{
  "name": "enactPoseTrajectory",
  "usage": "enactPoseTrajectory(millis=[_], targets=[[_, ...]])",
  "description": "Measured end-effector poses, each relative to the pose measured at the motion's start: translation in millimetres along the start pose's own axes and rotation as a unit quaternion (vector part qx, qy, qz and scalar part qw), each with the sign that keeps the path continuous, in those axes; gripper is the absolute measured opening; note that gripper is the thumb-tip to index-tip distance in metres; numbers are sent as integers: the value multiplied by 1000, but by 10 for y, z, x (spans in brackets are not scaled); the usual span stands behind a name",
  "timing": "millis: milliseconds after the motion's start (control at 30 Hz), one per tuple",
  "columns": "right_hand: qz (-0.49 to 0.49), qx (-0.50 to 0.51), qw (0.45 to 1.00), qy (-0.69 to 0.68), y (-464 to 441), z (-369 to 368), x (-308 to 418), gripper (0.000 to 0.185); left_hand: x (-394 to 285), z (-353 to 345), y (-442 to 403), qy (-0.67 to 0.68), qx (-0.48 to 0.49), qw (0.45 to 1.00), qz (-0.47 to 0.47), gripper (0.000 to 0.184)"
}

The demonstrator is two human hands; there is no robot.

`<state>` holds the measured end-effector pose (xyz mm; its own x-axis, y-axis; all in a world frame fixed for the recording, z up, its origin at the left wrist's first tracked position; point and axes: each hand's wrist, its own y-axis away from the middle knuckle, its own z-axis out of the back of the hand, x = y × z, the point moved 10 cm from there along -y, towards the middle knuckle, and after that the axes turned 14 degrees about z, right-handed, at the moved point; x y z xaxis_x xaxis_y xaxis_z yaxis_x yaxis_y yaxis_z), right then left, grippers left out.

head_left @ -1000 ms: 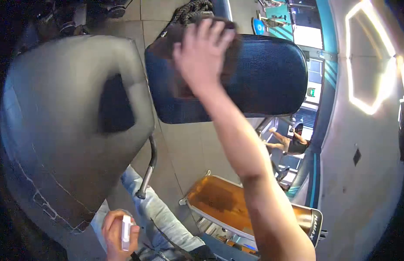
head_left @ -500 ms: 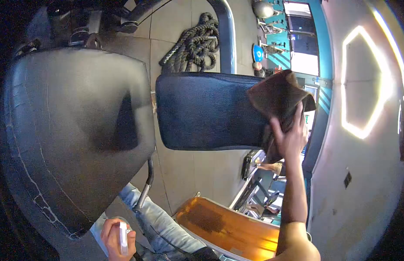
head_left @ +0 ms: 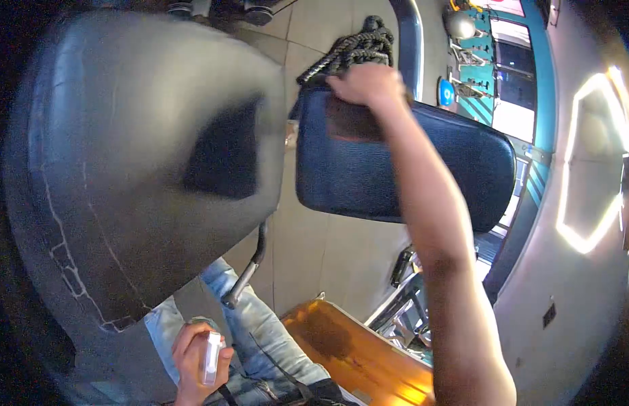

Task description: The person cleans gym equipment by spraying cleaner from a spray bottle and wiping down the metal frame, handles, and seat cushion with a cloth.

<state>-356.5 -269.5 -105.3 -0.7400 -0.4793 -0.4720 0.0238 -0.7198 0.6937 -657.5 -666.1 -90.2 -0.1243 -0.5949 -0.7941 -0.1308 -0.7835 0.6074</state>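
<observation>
A dark blue padded backrest point(head_left: 457, 155) spans the upper middle. My right hand point(head_left: 369, 84) is at its upper left edge, fingers curled over a brown cloth point(head_left: 355, 122) that lies against the pad. Low in the view, my left hand point(head_left: 196, 358) is wrapped round a small white object point(head_left: 210, 358), perhaps a bottle's top; its lower part is hidden. To the left stands a large black seat pad point(head_left: 145, 135) with cracked, worn upholstery.
Coiled black rope point(head_left: 358, 51) lies on the floor behind the backrest, beside a curved metal frame point(head_left: 410, 47). A metal handle point(head_left: 243, 281) juts out near my jeans. An orange-brown panel point(head_left: 355, 352) is at the bottom. Gym equipment stands farther off.
My right hand has swept the cloth from the backrest's right end back to its upper left. The camera view has shifted. My left hand still holds the white object.
</observation>
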Motion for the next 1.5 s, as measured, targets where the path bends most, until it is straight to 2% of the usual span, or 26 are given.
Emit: enactPoseTrajectory(millis=[67, 133, 200, 233, 300, 333, 367, 400, 433, 467, 533, 600, 633, 700, 767, 833, 900, 1000, 1100, 1133, 1233, 1333, 1367, 1400, 1433, 1500], targets=[[2, -3, 1000, 19, -401, -154, 534, 57, 60, 72, 71, 7, -12, 1000, 21, 37], [37, -14, 991, 126, -610, -389, 1055, 41, 261, 104, 138, 18, -21, 998, 49, 37], [115, 52, 969, 215, -629, -684, 1401, 37, 279, 217, 207, -21, -47, 999, 6, 36], [118, 51, 968, 214, -578, -780, 1476, 37, 320, 258, 243, -22, -48, 999, 9, 36], [212, 57, 920, 326, -377, -1021, 1732, 38, 319, 342, 309, -33, -63, 997, -1, 35], [214, 67, 907, 355, -158, -1134, 1844, 40, 350, 324, 344, -32, -65, 997, -4, 35], [215, 26, 911, 351, 22, -1178, 1928, 41, 328, 352, 361, -31, -69, 997, 4, 35], [217, 43, 905, 363, 243, -1349, 2007, 43, 318, 379, 365, -31, -73, 997, 11, 35], [271, 95, 905, 312, 488, -1417, 2084, 43, 262, 415, 372, -35, -72, 997, 4, 35], [259, 3, 913, 316, 688, -1404, 2128, 42, 206, 429, 385, -52, -67, 996, -10, 36], [265, 20, 928, 263, 999, -1575, 2101, 42, 145, 451, 419, -72, -58, 995, -28, 36], [232, -54, 957, 167, 1375, -1460, 1917, 50, 133, 477, 451, -18, -63, 997, -40, 29], [221, -53, 959, 166, 1547, -1562, 1822, 50, 130, 467, 447, -19, -57, 997, -48, 29], [107, -159, 976, 100, 1872, -1544, 1403, 61, 100, 439, 427, -44, -35, 996, -66, 28], [-4, -106, 991, 81, 2254, -1379, 855, 66, 76, 452, 425, -43, -25, 996, -68, 28], [-133, -152, 974, 106, 2614, -989, 193, 65, 4, 473, 429, -42, -14, 997, -64, 29], [-242, -237, 920, 196, 2828, -591, -345, 62, 69, 461, 420, -38, -10, 999, -38, 36], [-312, -249, 891, 216, 2434, -210, -532, 73, 152, 430, 402, -63, 7, 998, -30, 35], [-206, -358, 905, 105, 1721, 25, -142, 63, 97, 420, 396, -66, 15, 996, -65, 31], [-173, -376, 903, 114, 1469, 37, 125, 58, 124, 396, 408, -74, 19, 995, -66, 31], [-63, -343, 927, 134, 758, -427, 935, 58, 142, 350, 442, -109, 15, 994, -22, 38], [7, -311, 950, 31, 937, -760, 1318, 55, 40, 391, 468, -120, -24, 992, -43, 37], [1, -310, 951, 10, 1143, -798, 1312, 53, -246, 349, 463, -161, -12, 979, -123, 32], [-2, -315, 949, -29, 1378, -816, 1239, 55, -179, 303, 459, -167, -9, 976, -138, 32], [-4, -324, 944, -68, 1619, -840, 1122, 58, -70, 255, 596, -221, -44, 944, -242, 29], [-56, -376, 915, -136, 2167, -955, 770, 69, 61, 107, 878, -317, -115, 835, -434, 27]])
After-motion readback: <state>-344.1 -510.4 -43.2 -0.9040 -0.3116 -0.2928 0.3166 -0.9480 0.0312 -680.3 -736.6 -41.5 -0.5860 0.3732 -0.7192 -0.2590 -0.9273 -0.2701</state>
